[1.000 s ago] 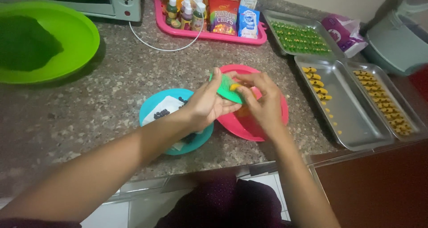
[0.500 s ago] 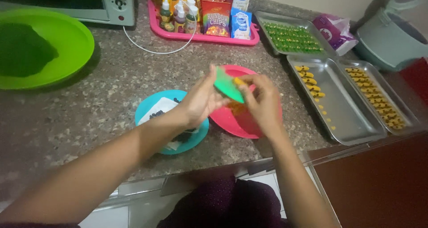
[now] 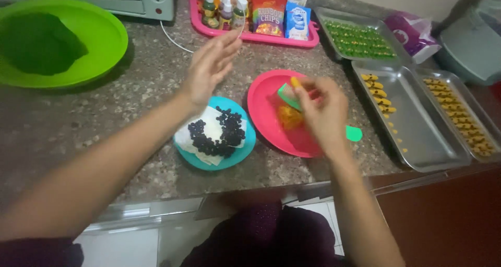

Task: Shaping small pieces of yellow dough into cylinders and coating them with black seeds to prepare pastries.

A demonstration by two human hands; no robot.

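A green bowl (image 3: 57,42) sits at the far left of the speckled desk (image 3: 130,110). The left hand (image 3: 209,68) hovers open, fingers spread, above a blue plate (image 3: 245,147) of dark beads. Over the pink plate (image 3: 266,115), the right hand (image 3: 321,108) pinches a small yellow piece (image 3: 295,82) beside a green tool (image 3: 287,96). Metal trays (image 3: 417,131) of shaped yellow and green pieces line the right.

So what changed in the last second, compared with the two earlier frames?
The left hand let go of the green tool and lifted away, open, above the blue plate. The right hand now holds the tool and a bit of orange dough alone over the pink plate. Trays and green bowl stayed put.
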